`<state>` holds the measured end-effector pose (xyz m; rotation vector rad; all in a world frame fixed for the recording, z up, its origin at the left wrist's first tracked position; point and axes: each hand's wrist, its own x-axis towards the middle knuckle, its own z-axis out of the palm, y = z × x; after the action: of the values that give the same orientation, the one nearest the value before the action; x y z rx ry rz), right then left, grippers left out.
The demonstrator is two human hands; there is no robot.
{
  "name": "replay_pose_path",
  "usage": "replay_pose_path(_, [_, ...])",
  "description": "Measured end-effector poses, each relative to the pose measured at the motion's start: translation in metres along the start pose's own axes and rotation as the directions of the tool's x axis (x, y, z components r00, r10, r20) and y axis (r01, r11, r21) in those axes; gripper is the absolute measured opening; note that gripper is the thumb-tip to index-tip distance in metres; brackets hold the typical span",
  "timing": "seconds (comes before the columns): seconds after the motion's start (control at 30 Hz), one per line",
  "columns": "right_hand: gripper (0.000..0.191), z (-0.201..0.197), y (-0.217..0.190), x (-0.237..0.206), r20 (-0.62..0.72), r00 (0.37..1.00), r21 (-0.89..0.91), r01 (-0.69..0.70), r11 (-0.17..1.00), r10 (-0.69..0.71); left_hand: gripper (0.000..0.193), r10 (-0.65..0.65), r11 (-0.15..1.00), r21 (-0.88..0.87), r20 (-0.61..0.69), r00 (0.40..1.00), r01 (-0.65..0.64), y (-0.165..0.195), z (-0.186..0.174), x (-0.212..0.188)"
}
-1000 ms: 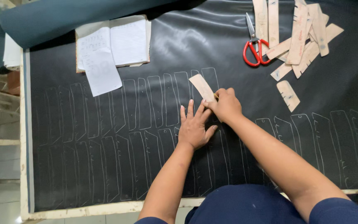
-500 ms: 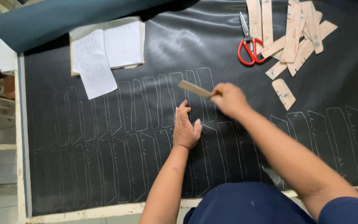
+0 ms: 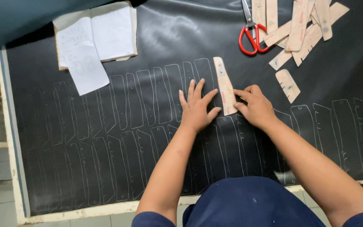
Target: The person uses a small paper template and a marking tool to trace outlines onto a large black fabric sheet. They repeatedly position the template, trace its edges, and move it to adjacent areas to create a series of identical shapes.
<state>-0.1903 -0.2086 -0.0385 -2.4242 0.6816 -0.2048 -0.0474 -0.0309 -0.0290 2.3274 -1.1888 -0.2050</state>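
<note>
Head view: left hand (image 3: 196,110) spread flat, pinning card template (image 3: 225,85) to black sheet (image 3: 148,159); right hand (image 3: 255,106) pinched on marker. Many outlines traced; blank stretch remaining upper right.

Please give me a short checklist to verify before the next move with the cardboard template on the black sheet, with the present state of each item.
1. Cardboard template lies flat on the black sheet: ok.
2. Left hand steadies the template; its thumb touches the template's lower left edge: ok.
3. Right hand holds a marking tool; only a small yellow tip shows: cannot tell.
4. Template sits beside the last traced outline, not over it: ok.
5. Sheet free of wrinkles under the template: cannot tell.
6. Red-handled scissors and spare templates lie away from the hands: ok.
</note>
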Motion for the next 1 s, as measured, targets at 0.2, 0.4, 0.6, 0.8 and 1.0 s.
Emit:
replay_pose_path(0.2, [0.046,-0.001,-0.001,0.000,0.013,0.999,-0.036,0.053,0.998,-0.052,0.060,-0.056,0.998,-0.021,0.045,0.997,0.057,0.003,-0.001,0.004])
replay_pose_path(0.4, [0.051,-0.004,0.000,0.001,0.043,0.996,-0.054,0.077,0.996,-0.075,0.059,-0.062,0.998,-0.015,0.023,0.998,0.062,0.000,0.004,0.005])
replay_pose_path(0.6, [0.051,-0.005,-0.002,-0.002,0.048,0.998,-0.057,0.053,0.997,-0.050,0.059,-0.056,0.998,0.009,0.007,0.998,0.056,0.001,0.007,0.003])
replay_pose_path(0.8, [0.051,-0.007,-0.004,-0.003,0.035,0.998,-0.058,0.061,0.996,-0.059,0.057,-0.057,0.998,0.020,0.012,0.998,0.057,0.001,0.007,0.004])
replay_pose_path(1.0, [0.053,-0.009,-0.006,-0.002,0.054,0.998,-0.059,0.038,0.998,-0.034,0.058,-0.066,0.997,0.032,0.031,0.997,0.065,0.003,0.005,0.005])
